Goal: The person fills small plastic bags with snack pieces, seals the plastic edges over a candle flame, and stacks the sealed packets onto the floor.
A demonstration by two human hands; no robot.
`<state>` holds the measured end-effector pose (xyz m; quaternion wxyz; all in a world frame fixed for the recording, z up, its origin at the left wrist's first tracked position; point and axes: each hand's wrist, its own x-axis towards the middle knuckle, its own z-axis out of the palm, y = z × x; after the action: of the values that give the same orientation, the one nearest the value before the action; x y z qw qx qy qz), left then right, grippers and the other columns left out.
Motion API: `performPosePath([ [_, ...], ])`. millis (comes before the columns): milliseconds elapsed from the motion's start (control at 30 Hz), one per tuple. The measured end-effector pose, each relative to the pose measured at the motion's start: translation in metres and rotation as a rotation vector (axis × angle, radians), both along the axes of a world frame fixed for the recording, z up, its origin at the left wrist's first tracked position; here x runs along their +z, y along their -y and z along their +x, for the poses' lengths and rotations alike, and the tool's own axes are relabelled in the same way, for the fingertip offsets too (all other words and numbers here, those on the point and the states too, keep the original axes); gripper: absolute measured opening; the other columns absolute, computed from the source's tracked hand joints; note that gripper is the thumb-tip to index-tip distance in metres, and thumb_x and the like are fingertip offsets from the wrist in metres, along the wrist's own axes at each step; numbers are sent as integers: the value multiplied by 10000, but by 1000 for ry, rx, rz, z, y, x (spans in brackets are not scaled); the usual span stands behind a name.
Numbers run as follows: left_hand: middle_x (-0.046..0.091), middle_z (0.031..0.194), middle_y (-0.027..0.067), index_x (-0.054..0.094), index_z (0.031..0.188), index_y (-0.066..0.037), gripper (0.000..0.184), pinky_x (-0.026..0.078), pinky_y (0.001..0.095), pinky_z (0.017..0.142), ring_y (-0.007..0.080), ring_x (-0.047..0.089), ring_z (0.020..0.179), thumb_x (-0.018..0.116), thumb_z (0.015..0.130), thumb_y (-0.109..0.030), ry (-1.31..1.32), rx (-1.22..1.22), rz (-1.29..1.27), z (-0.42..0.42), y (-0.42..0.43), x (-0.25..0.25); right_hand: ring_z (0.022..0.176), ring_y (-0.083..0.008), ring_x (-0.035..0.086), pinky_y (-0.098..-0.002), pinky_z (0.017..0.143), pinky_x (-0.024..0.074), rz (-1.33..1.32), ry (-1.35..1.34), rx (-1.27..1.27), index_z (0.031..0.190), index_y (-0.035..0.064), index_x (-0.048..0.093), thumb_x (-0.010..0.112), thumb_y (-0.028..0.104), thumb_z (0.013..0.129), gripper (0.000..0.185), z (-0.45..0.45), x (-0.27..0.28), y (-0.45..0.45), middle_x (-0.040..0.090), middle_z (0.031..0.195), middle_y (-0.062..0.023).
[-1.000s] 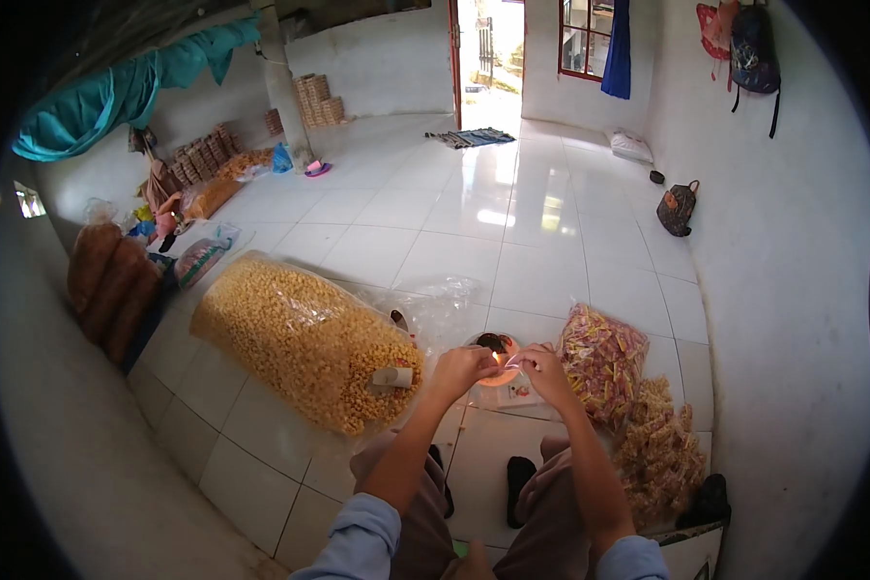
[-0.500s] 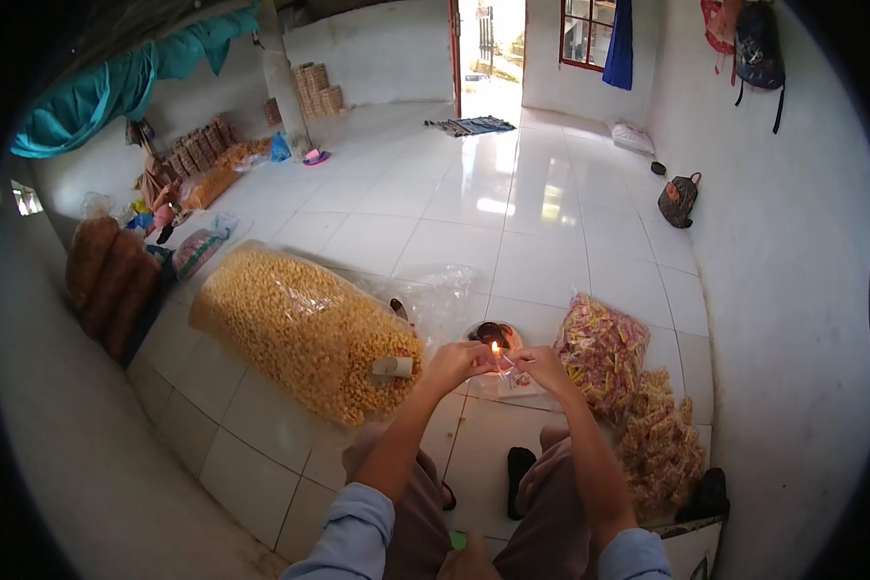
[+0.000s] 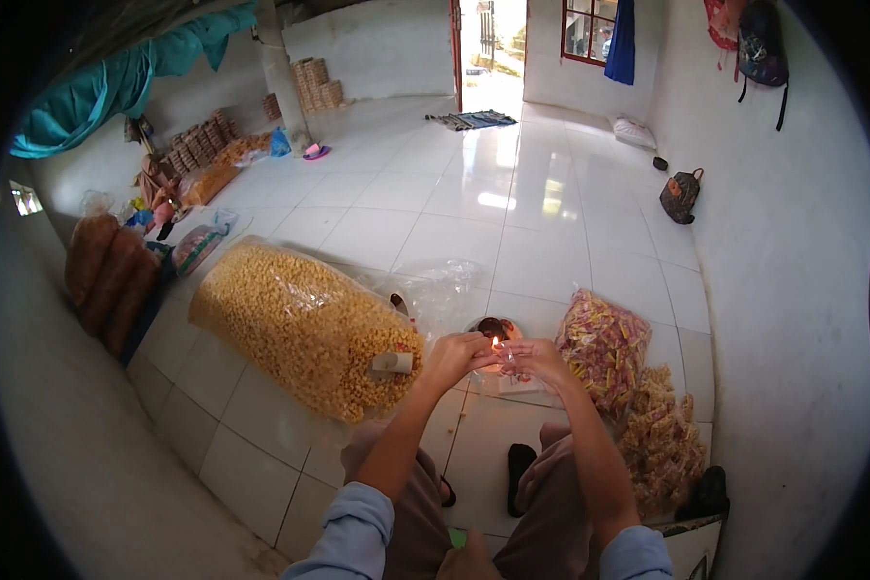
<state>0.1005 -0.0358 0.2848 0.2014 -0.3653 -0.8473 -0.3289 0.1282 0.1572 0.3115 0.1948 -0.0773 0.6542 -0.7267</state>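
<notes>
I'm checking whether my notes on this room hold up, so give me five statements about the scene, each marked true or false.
1. The small flame shows between the left hand and the right hand. True.
2. The big bag of yellow pieces stands upright. False: it lies on the floor.
3. The bag of pink and yellow packets lies on the person's left. False: it lies on the right.
4. The dark backpack hangs at the right-hand wall. True.
5. The blue curtain covers the doorway. False: it hangs beside the window, and the doorway is open.
</notes>
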Motion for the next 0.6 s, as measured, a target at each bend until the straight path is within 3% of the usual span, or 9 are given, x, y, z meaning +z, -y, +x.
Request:
performPosePath([
  [167, 589, 659, 58, 614, 788, -74, 211, 438, 280, 520, 180, 560, 566, 696, 692, -243, 203, -22, 94, 6, 6, 18, 749, -187, 621, -244, 644, 515, -24, -96, -29, 1064, -119, 512, 588, 23, 792, 316, -10, -13, -14, 603, 940, -164],
  [233, 596, 636, 37, 626, 802, -47, 187, 422, 236, 518, 98, 525, 547, 702, 701, -184, 536, -64, 167, 6, 11, 23, 735, -182, 616, -248, 666, 509, -37, -220, -107, 1011, -117, 544, 573, 71, 819, 270, -13, -18, -24, 611, 901, -166],
  [333, 581, 607, 15, 631, 782, -22, 159, 405, 215, 510, 48, 479, 549, 698, 712, -147, 679, -42, 296, -1, 17, 8, 762, -174, 613, -271, 712, 495, 23, -195, -179, 982, -115, 567, 537, 151, 852, 297, -12, -17, -37, 625, 889, -157],
  [433, 588, 611, 20, 630, 755, -2, 182, 400, 209, 496, 36, 479, 545, 700, 718, -166, 669, -101, 406, -1, 19, 4, 794, -205, 621, -296, 743, 501, 14, -195, -92, 906, -119, 581, 495, 122, 875, 258, -10, -15, -34, 616, 901, -183],
  [567, 577, 591, 22, 628, 723, 0, 174, 385, 202, 480, 36, 471, 527, 690, 729, -162, 658, -140, 445, -4, 23, 5, 807, -213, 621, -288, 739, 503, 11, -161, -62, 939, -122, 572, 495, 119, 876, 261, -6, -9, -32, 614, 919, -183],
  [600, 573, 585, 21, 628, 712, 1, 169, 382, 202, 476, 40, 470, 519, 681, 738, -157, 686, -52, 365, -1, 25, 12, 806, -217, 621, -285, 737, 505, 7, -163, -55, 962, -122, 563, 502, 132, 874, 277, -6, -8, -32, 609, 938, -185],
])
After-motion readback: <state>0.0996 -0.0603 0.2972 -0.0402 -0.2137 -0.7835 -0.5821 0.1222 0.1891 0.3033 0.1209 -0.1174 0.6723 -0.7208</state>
